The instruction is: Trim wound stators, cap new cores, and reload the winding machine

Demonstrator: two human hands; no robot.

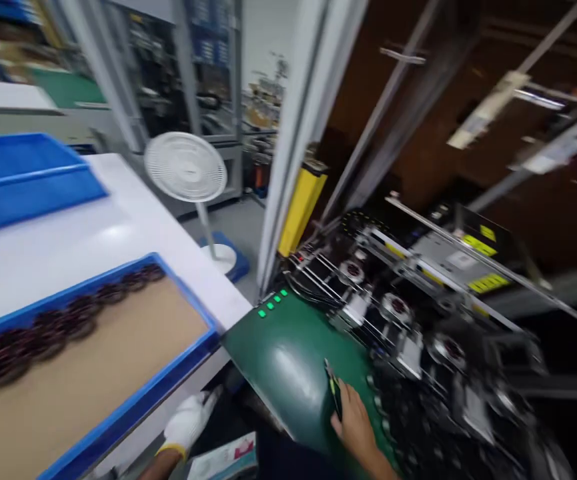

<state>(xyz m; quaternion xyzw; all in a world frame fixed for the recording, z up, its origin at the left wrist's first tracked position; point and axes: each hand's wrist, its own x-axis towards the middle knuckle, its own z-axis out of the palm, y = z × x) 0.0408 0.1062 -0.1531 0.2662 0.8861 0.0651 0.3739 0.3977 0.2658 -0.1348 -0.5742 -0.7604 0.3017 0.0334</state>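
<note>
My right hand (355, 423) grips pliers (337, 395) over the green counter (288, 353), towards the edge where the machine (411, 353) crowds in. On my left, a blue tray (133, 403) reaches near the corner of the white table (93, 233), dark round parts (48, 333) lining its far edge; a fan (188, 167) stands beyond. My gloved left hand (188, 420) is blurred beside something dark; I can't tell whether it holds anything. The box (225, 457) near it is cut off below.
</note>
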